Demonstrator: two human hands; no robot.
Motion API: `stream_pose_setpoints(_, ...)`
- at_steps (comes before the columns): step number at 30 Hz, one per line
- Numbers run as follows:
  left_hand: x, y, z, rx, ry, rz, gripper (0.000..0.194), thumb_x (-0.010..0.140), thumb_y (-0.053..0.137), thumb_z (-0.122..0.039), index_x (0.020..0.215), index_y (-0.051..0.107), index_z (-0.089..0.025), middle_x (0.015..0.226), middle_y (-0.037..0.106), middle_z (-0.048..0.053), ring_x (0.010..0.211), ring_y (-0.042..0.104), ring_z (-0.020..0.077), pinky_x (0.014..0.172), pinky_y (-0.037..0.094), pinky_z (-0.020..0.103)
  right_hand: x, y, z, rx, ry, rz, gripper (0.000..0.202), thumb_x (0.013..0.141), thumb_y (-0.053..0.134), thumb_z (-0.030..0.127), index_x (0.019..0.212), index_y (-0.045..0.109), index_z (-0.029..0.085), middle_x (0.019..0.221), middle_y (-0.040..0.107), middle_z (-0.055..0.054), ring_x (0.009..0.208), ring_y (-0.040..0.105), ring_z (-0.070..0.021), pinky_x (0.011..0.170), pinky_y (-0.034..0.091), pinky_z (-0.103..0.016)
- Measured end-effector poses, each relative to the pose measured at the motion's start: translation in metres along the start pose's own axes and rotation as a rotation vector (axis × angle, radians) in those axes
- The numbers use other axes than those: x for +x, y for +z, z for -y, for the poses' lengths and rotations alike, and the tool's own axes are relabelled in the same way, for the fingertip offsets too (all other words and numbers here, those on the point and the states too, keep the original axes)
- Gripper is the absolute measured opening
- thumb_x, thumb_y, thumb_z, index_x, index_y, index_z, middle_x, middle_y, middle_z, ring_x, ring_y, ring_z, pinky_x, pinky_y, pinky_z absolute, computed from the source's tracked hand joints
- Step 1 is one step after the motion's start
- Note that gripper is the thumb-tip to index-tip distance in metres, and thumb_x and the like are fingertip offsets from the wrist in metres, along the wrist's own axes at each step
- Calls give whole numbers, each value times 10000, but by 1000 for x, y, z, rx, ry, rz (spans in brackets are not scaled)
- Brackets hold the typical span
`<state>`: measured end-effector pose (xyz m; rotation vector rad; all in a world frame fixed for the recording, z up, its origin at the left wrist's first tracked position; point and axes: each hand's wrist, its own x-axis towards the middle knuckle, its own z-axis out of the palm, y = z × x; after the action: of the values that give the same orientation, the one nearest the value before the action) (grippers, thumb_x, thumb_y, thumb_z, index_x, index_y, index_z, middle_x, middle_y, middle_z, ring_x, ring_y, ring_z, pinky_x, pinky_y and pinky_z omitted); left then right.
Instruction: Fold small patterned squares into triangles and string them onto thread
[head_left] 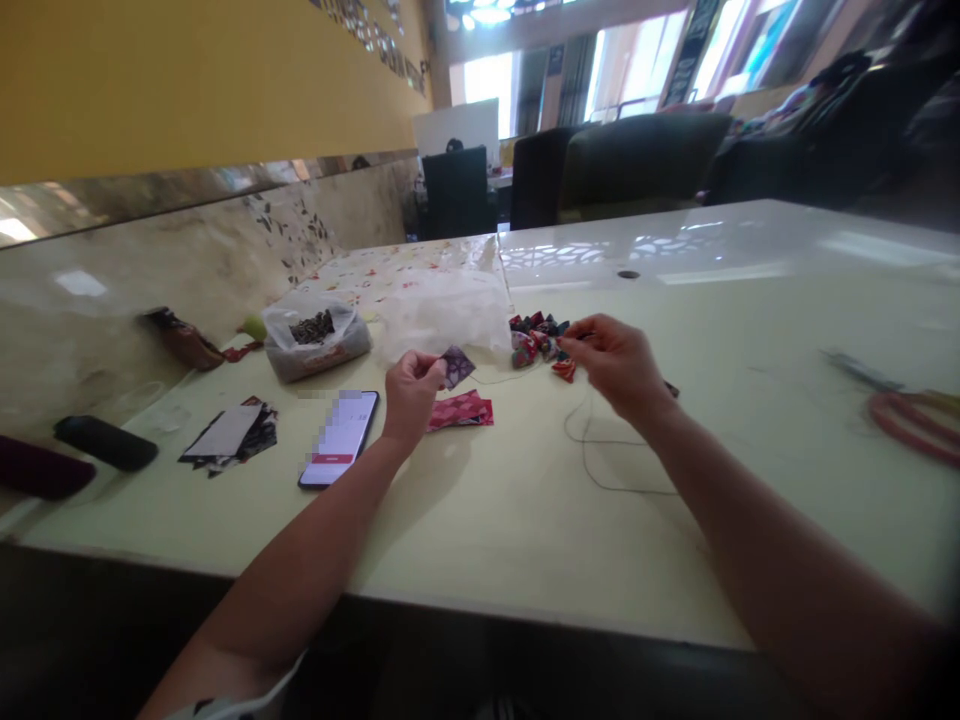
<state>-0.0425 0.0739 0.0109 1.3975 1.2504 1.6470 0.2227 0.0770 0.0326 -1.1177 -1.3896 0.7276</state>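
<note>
My left hand [412, 392] pinches a small square of purple patterned fabric [457, 368] above the table. A thin dark thread [506, 380] runs from the fabric toward my right hand [611, 360], whose thumb and fingers are pinched together at the thread's end. Whether a needle is between those fingers is too small to tell. More thread lies in loose loops on the table under my right wrist. Red patterned fabric pieces [459, 410] lie just below my left hand. Beside my right fingertips sits a pile of small folded fabric pieces [531, 340] in red and dark colours.
Left of my hands are a phone [339, 440], a stack of dark fabric pieces with a pale card [229, 432], a plastic bag of small metal-looking parts [319, 345] and a dark cylinder [106, 443]. Scissors [907, 410] lie far right. Chairs [645, 165] stand beyond the table.
</note>
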Motion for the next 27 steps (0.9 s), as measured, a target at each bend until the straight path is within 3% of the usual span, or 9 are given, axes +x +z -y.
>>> stream_pose_setpoints(4, -20, 12, -10, -44, -75, 111, 229, 741, 752, -346, 811, 680, -141, 675, 665, -2, 563, 599, 103, 585, 510, 229, -26, 30, 12, -116, -132, 176, 122, 849, 662, 306, 855, 675, 185, 571, 427, 54, 539, 345, -96, 543, 258, -271)
stream_pose_setpoints(8, -33, 19, -16, -104, -148, 226, 287, 718, 792, -378, 824, 675, -138, 718, 701, 25, 609, 639, 124, 614, 538, 248, -41, 48, 16, -200, -143, 279, 114, 846, 655, 277, 907, 681, 184, 542, 382, 75, 539, 340, -95, 564, 250, -271)
stream_pose_setpoints(13, -34, 19, -17, -100, -175, 249, 284, 693, 811, -368, 795, 669, -144, 709, 695, 17, 608, 632, 117, 608, 535, 238, -37, 49, 14, -132, -122, 320, 153, 824, 610, 262, 697, 588, 180, 612, 511, 22, 598, 417, -105, 583, 296, -264)
stream_pose_setpoints(18, -23, 16, -10, -81, -153, 110, 248, 685, 794, -339, 775, 670, -145, 654, 657, -8, 551, 592, 100, 552, 512, 219, -29, 39, 13, 119, 148, 300, 154, 814, 612, 339, 760, 560, 205, 603, 453, 41, 507, 366, -93, 498, 272, -261)
stream_pose_setpoints(21, -23, 16, -11, -100, -167, 130, 272, 681, 803, -360, 776, 672, -142, 666, 666, -1, 565, 608, 108, 571, 529, 228, -29, 39, 11, 55, 69, 288, 166, 813, 633, 349, 765, 590, 196, 592, 439, 45, 523, 353, -90, 512, 261, -260)
stream_pose_setpoints(24, -30, 18, -15, -105, -198, 222, 295, 668, 819, -375, 771, 674, -140, 687, 679, 10, 592, 631, 120, 598, 546, 243, -33, 45, 8, -47, -37, 318, 166, 805, 655, 346, 824, 654, 181, 554, 398, 62, 545, 336, -94, 535, 243, -262)
stream_pose_setpoints(27, -34, 19, -18, -84, -207, 281, 282, 669, 816, -367, 766, 672, -145, 687, 679, 14, 599, 637, 127, 583, 538, 241, -35, 49, 7, -83, -74, 355, 151, 812, 623, 312, 759, 636, 172, 589, 476, 34, 588, 391, -104, 560, 280, -262)
